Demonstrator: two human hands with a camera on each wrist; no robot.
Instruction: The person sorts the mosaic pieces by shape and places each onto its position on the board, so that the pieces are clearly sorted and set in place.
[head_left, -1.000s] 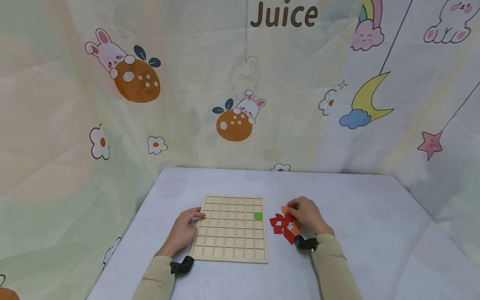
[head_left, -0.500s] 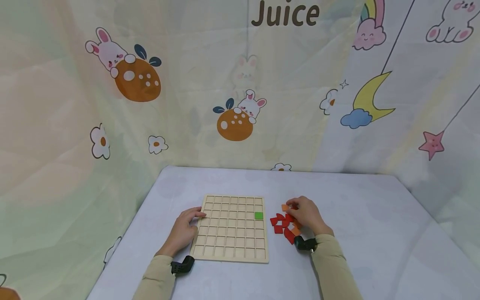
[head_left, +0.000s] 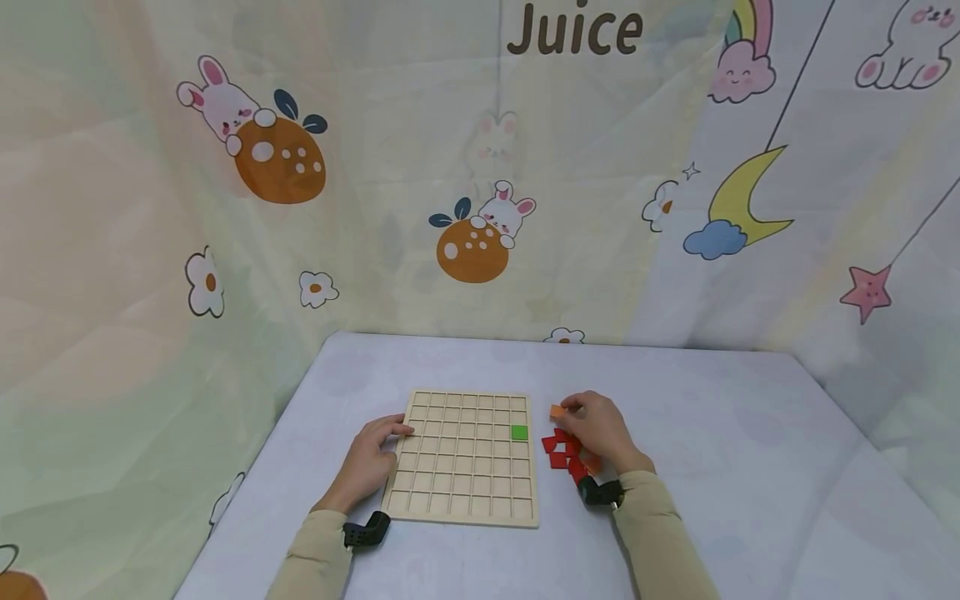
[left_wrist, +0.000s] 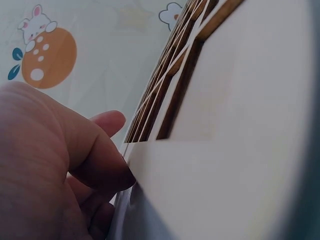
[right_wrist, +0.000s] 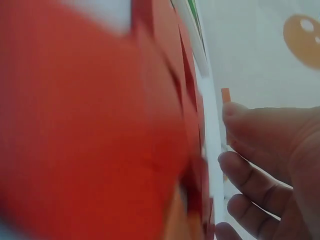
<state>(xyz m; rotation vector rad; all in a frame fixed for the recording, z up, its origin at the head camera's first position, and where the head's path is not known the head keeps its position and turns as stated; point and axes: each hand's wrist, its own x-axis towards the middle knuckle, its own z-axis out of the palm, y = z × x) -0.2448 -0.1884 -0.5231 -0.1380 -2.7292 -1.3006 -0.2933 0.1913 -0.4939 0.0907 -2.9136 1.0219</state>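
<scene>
A wooden grid board [head_left: 463, 454] lies on the table, with a green square tile [head_left: 520, 432] in a cell near its right edge. My left hand [head_left: 363, 462] rests at the board's left edge, fingertips on the rim and thumb against the side. In the left wrist view the thumb touches the pale board [left_wrist: 240, 110]. Right of the board, my right hand [head_left: 598, 429] pinches an orange tile [head_left: 557, 412] between thumb and finger. The right wrist view shows that orange tile [right_wrist: 226, 95] edge-on. Beneath this hand lies a pile of red tiles [head_left: 558, 460], partly hidden.
Another orange tile [head_left: 592, 463] shows among the red ones under the right wrist. Black wrist cameras [head_left: 366, 530] sit on both wrists. The white table [head_left: 750, 467] reaches back to a printed cloth backdrop [head_left: 375, 167].
My right hand has shifted a little left towards the board, and the orange tile has moved with it, away from the pile. The left hand stays at the board's edge.
</scene>
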